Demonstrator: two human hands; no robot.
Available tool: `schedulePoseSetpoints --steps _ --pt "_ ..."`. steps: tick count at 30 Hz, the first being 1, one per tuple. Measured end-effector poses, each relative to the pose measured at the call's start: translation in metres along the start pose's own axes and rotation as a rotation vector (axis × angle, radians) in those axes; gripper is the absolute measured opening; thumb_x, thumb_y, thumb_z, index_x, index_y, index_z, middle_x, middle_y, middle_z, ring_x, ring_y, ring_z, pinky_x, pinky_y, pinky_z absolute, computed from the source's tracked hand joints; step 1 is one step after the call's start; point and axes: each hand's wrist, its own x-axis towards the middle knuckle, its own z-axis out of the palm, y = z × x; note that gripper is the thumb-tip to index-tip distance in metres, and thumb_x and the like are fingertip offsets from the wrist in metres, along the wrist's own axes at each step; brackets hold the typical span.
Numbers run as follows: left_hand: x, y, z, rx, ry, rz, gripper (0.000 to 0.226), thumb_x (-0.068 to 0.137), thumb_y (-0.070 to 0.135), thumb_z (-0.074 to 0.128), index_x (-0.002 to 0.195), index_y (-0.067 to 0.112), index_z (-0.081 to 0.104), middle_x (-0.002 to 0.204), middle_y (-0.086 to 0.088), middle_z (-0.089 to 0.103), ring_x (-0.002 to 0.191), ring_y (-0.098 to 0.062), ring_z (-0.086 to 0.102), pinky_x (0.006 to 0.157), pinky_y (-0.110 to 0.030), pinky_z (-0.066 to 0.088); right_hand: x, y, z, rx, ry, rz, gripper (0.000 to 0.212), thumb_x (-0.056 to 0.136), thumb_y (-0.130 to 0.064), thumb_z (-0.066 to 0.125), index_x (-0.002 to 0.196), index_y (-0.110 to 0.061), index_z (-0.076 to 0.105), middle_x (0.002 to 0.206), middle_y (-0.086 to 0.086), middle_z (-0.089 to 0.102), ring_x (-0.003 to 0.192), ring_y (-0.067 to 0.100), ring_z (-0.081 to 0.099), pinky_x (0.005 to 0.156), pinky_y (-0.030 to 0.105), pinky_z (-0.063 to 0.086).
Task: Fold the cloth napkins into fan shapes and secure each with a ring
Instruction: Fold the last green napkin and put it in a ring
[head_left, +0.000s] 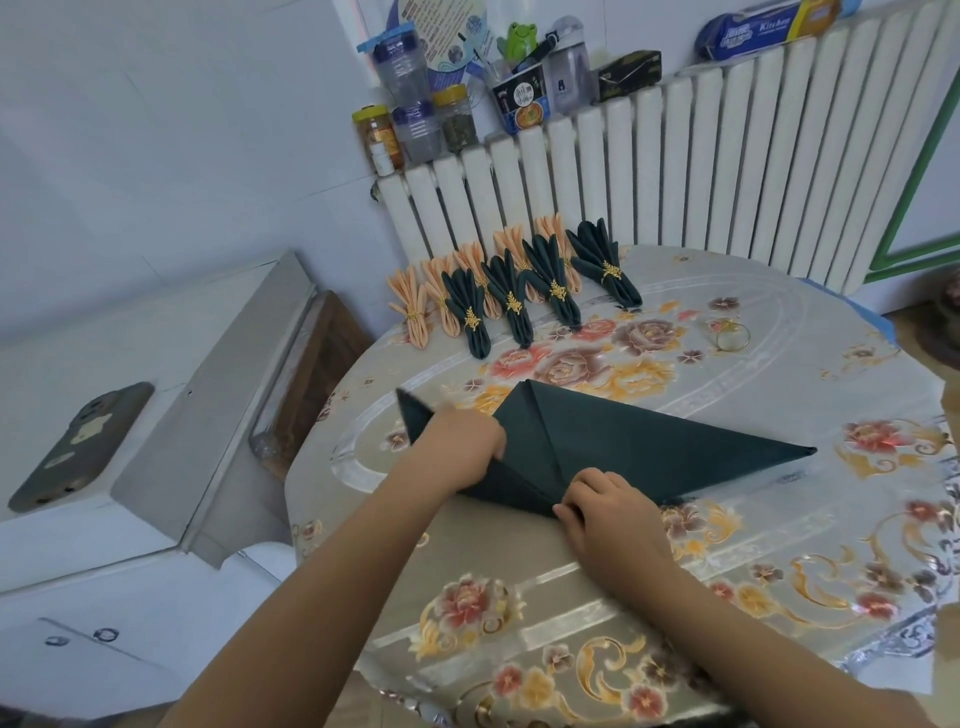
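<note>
- A dark green napkin (623, 447) lies on the round table (753, 545), which wears a floral cloth; the napkin is folded into a broad triangle, with its long point reaching to the right and its peak toward the far side.
- The left hand (457, 447) rests on the napkin's left part, fingers curled down over a fold of the fabric and gripping it; a dark corner of cloth sticks out past the hand to the left.
- The right hand (602, 504) sits at the napkin's near edge, its fingers (576, 493) bent and pinching the bottom corner against the table.
- At the far edge of the table stand the finished pieces: 4 dark green fan napkins (550, 280), each cinched by a gold leaf-shaped ring, set in a row in front of a row of peach fan napkins (410, 306), also ringed.
- 1 loose gold ring (732, 335) lies on the cloth to the right of those rows, well apart from the napkin being folded.
- Behind the table runs a white radiator (727, 171), its top carrying jars (415, 124), a cup and boxes.
- A phone (83, 447) in a dark case lies on a white surface to the left of the table.
</note>
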Motion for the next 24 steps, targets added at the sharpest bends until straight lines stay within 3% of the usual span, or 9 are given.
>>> schedulePoseSetpoints --steps 1,3,7,9,11,14,16,19,24 --pt "0.014 0.005 -0.006 0.055 0.058 0.027 0.032 0.086 0.001 0.053 0.104 0.024 0.066 0.102 0.003 0.064 0.104 -0.02 0.056 0.111 -0.044 0.023 0.002 0.003 0.001 0.005 0.006 0.025 0.019 0.072 -0.025 0.078 0.063 -0.019 0.062 0.071 -0.008 0.057 0.058 0.012 0.052 0.046 0.02 0.035" --pt "0.027 0.014 -0.009 0.109 0.166 0.064 0.032 0.084 0.001 0.054 0.101 0.025 0.067 0.102 0.002 0.061 0.11 -0.019 0.05 0.117 -0.052 -0.002 0.001 0.002 0.0 0.027 -0.001 0.065 0.022 0.071 -0.025 0.079 0.062 -0.018 0.06 0.073 -0.007 0.057 0.057 0.011 0.052 0.045 0.019 0.035" --pt "0.051 0.023 0.014 -0.024 0.254 0.101 0.028 0.087 0.007 0.054 0.104 0.027 0.066 0.116 0.002 0.053 0.125 -0.02 0.037 0.112 -0.05 -0.017 0.003 0.002 0.001 0.048 -0.007 0.123 0.027 0.069 -0.028 0.079 0.06 -0.021 0.055 0.071 -0.01 0.053 0.056 0.007 0.048 0.046 0.016 0.033" --pt "0.056 0.023 0.033 -0.225 0.257 0.023 0.031 0.093 0.019 0.053 0.122 0.029 0.057 0.135 0.001 0.042 0.136 -0.021 0.026 0.114 -0.047 -0.013 0.003 0.001 0.0 0.048 -0.024 0.126 0.029 0.068 -0.029 0.079 0.06 -0.023 0.052 0.068 -0.011 0.05 0.055 0.006 0.045 0.047 0.013 0.028" --pt "0.059 0.024 0.048 -0.417 0.208 -0.145 0.049 0.097 0.031 0.046 0.143 0.026 0.033 0.152 -0.008 0.021 0.142 -0.028 0.014 0.117 -0.046 0.001 0.002 0.002 0.001 0.048 -0.023 0.132 0.031 0.067 -0.03 0.078 0.061 -0.024 0.048 0.066 -0.012 0.047 0.055 0.004 0.041 0.048 0.008 0.021" --pt "0.062 0.022 0.06 -0.584 0.14 -0.29 0.063 0.099 0.042 0.037 0.152 0.024 0.008 0.158 -0.014 0.005 0.145 -0.033 0.008 0.117 -0.046 0.011 0.003 0.004 0.0 0.061 -0.015 0.129 0.029 0.067 -0.028 0.078 0.066 -0.025 0.049 0.067 -0.012 0.049 0.057 0.005 0.045 0.047 0.009 0.025" --pt "0.065 0.02 0.063 -0.619 0.135 -0.291 0.063 0.099 0.044 0.034 0.152 0.025 0.006 0.159 -0.011 0.005 0.145 -0.03 0.009 0.117 -0.048 0.013 0.003 0.005 0.0 0.074 -0.024 0.111 0.02 0.068 -0.026 0.077 0.074 -0.026 0.057 0.072 -0.012 0.053 0.061 0.007 0.05 0.047 0.014 0.035" --pt "0.07 0.02 0.065 -0.623 0.161 -0.277 0.059 0.101 0.042 0.03 0.153 0.024 0.007 0.16 -0.004 0.008 0.145 -0.026 0.011 0.116 -0.049 0.012 0.002 0.005 0.003 0.062 0.001 0.072 0.012 0.071 -0.027 0.072 0.083 -0.028 0.07 0.073 -0.011 0.057 0.064 0.008 0.054 0.049 0.016 0.038" --pt "0.078 0.023 0.068 -0.556 0.091 -0.304 0.057 0.102 0.043 0.018 0.153 0.025 0.002 0.161 -0.001 -0.001 0.146 -0.023 0.002 0.116 -0.048 0.004 0.002 0.006 0.009 0.03 0.064 0.038 0.011 0.074 -0.03 0.063 0.069 -0.026 0.073 0.069 -0.01 0.056 0.06 0.01 0.052 0.05 0.016 0.035"
